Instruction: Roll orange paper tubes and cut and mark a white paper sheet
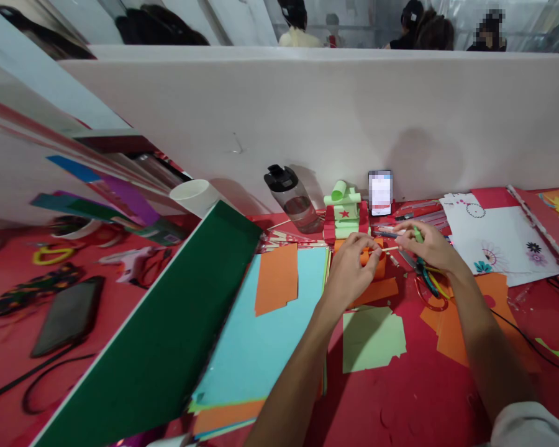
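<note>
Your left hand (353,273), right of centre in the frame, has its thumb and fingertips pinched on one end of a thin pale stick (390,249). The stick points right, toward your right hand (423,246), whose fingers are curled with a bit of green showing between them; whether they grip anything firmly, you cannot tell from this view. Orange paper (377,290) lies beneath your left hand, and a light green sheet (372,340) lies below it on the red tabletop (377,410).

Just above your left hand stands a green and red paper model (346,214) with a red star. To its left, a clear bottle (298,205) with a black lid is tilted in the picture; what looks like clear liquid sits in its lower part. Farther left, a white cylinder (193,197) shows behind a dark green board (168,323); its inside is hidden. At the far left, a white bowl (77,231) has something dark at its top, too blurred to name. Scissors (431,292) lie just below your right hand, and a lit phone (381,192) leans against the pale partition (307,112).
</note>
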The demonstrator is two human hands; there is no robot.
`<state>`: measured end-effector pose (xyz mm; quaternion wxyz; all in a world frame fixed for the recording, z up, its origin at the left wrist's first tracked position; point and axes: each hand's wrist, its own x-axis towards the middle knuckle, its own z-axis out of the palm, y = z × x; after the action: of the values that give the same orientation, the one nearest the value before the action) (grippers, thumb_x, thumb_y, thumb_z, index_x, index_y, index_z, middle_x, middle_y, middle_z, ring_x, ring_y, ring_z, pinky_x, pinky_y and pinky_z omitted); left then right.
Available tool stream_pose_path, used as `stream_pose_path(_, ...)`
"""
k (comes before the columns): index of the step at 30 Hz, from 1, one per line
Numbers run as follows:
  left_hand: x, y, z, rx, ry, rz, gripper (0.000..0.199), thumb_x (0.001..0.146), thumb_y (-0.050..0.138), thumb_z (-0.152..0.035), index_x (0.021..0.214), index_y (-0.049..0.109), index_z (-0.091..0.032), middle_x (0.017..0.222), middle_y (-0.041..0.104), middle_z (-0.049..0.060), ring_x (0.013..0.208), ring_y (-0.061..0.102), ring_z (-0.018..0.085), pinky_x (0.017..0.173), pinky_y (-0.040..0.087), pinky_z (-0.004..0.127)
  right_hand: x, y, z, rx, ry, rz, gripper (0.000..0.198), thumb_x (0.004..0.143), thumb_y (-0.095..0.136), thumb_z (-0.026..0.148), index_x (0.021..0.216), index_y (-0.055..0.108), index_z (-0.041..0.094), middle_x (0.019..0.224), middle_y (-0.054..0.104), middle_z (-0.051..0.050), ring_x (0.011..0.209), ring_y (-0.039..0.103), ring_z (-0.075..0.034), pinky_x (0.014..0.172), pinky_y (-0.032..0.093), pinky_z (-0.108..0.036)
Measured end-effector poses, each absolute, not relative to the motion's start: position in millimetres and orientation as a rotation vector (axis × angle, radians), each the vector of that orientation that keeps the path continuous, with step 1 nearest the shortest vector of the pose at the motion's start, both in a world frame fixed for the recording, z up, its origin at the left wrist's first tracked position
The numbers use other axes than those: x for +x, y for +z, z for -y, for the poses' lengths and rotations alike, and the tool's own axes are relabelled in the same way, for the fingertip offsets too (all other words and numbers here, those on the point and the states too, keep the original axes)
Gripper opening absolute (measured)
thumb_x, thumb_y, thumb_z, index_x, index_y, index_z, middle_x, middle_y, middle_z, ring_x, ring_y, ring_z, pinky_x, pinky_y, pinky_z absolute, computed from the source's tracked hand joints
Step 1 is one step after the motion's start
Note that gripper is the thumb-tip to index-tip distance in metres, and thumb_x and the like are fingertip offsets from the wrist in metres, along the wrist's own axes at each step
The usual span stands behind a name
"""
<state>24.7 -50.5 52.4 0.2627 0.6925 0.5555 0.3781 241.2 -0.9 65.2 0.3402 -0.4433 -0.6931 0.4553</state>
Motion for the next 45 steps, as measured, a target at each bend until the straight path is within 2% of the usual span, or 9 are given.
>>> stream_pose_path(3, 24.4, 52.5, 50.6, 1.879, 1.016, -1.507, 0.01, 0.099, 0.058, -0.027, 0.092, 0.065, -0.025, 0.115, 0.068, 0.006, 0.111, 0.068, 0.027, 0.099, 0.053, 0.043, 246.2, 66.9, 2.0, -1.112, 1.179, 1.674, 0.055, 0.096, 0.07, 0.045, 0.146, 0.054, 0.028, 0.091, 0.067, -0.001, 0.068, 0.052, -0.015, 0.067, 0.045, -0.031)
stream_pose_path(6, 23.9, 52.4, 50.7, 1.884, 1.021, -1.508, 0.01, 0.099, 0.058, -0.027, 0.092, 0.065, -0.025, 0.114, 0.068, 0.007, 0.109, 0.069, 0.027, 0.097, 0.054, 0.044, 249.2, 66.1, 1.2, -1.063, 1.179, 1.634, 0.063, 0.097, 0.065, 0.034, 0.156, 0.043, 0.035, 0.107, 0.069, -0.004, 0.074, 0.055, -0.017, 0.07, 0.048, -0.033)
stream_pose_path(9, 23.3, 52.3, 50.5, 1.876, 1.025, -1.507, 0.01, 0.099, 0.058, -0.026, 0.092, 0.065, -0.025, 0.114, 0.068, 0.007, 0.109, 0.069, 0.027, 0.097, 0.054, 0.045, 250.6, 63.0, -2.3, -1.052, 1.193, 1.653, 0.048, 0.096, 0.059, 0.026, 0.144, 0.058, 0.033, 0.114, 0.069, -0.005, 0.079, 0.056, -0.017, 0.073, 0.048, -0.033)
stream_pose_path(15, 23.4, 52.7, 50.5, 1.863, 1.019, -1.486, 0.012, 0.101, 0.057, -0.029, 0.092, 0.065, -0.025, 0.114, 0.068, 0.007, 0.11, 0.069, 0.027, 0.099, 0.053, 0.045, 251.4, 59.6, -7.5, -1.075, 1.266, 1.641, 0.024, 0.092, 0.055, 0.028, 0.095, 0.078, 0.023, 0.086, 0.065, -0.004, 0.076, 0.054, -0.017, 0.069, 0.044, -0.031)
stream_pose_path(22, 24.3, 52.1, 50.8, 1.856, 1.028, -1.484, 0.012, 0.1, 0.058, -0.03, 0.092, 0.066, -0.025, 0.113, 0.068, 0.006, 0.109, 0.069, 0.027, 0.099, 0.054, 0.044, 250.2, 63.5, -5.6, -1.076, 1.336, 1.492, 0.025, 0.089, 0.061, 0.036, 0.101, 0.077, 0.022, 0.087, 0.064, -0.006, 0.077, 0.053, -0.018, 0.063, 0.043, -0.03)
stream_pose_path(30, 23.6, 50.2, 49.5, 1.826, 1.039, -1.457, 0.012, 0.1, 0.058, -0.029, 0.091, 0.065, -0.025, 0.114, 0.068, 0.006, 0.11, 0.069, 0.027, 0.1, 0.054, 0.044, 251.6, 74.0, 3.9, -0.851, 1.443, 1.471, 0.053, 0.073, 0.066, 0.033, 0.125, 0.062, 0.027, 0.127, 0.067, -0.011, 0.096, 0.062, -0.023, 0.076, 0.055, -0.037)
stream_pose_path(35, 24.0, 48.6, 48.7, 1.823, 1.046, -1.432, 0.013, 0.101, 0.058, -0.031, 0.093, 0.065, -0.025, 0.115, 0.068, 0.006, 0.114, 0.068, 0.027, 0.102, 0.053, 0.044, 247.2, 77.1, 8.9, -0.853, 1.404, 1.451, 0.051, 0.079, 0.082, 0.049, 0.12, 0.06, 0.029, 0.103, 0.066, -0.006, 0.079, 0.058, -0.017, 0.068, 0.051, -0.032)
stream_pose_path(39, 23.8, 47.3, 48.5, 1.822, 1.055, -1.444, 0.012, 0.1, 0.059, -0.03, 0.092, 0.066, -0.025, 0.114, 0.068, 0.006, 0.111, 0.069, 0.027, 0.102, 0.053, 0.044, 243.7, 75.6, 9.0, -0.873, 1.423, 1.535, 0.055, 0.094, 0.063, 0.073, 0.123, 0.064, 0.026, 0.084, 0.064, -0.003, 0.066, 0.053, -0.015, 0.057, 0.044, -0.029)
stream_pose_path(45, 22.7, 47.0, 48.2, 1.827, 1.072, -1.433, 0.011, 0.1, 0.06, -0.028, 0.092, 0.067, -0.025, 0.113, 0.068, 0.005, 0.11, 0.069, 0.025, 0.102, 0.053, 0.042, 242.2, 73.1, 11.0, -1.017, 1.393, 1.619, 0.064, 0.097, 0.052, 0.079, 0.103, 0.078, 0.021, 0.056, 0.038, 0.004, 0.05, 0.034, -0.012, 0.049, 0.031, -0.028)
